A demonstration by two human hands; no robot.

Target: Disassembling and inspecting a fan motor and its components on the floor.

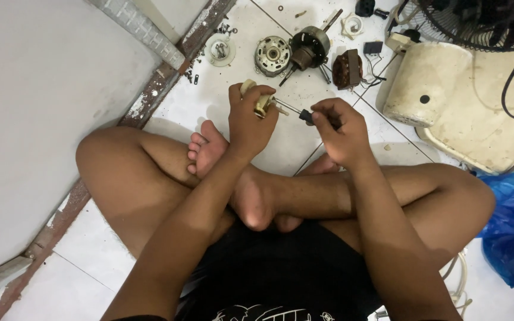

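While we sit cross-legged on the floor, our left hand (250, 122) wraps tight around a small brass part (262, 104) and our right hand (339, 128) pinches a screwdriver (295, 112) touching it.

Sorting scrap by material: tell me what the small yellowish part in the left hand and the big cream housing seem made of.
Small yellowish part: probably brass-toned metal, slightly shiny; mostly hidden by the left hand.
Big cream housing: likely moulded plastic, matte, yellowed, with grimy stains.
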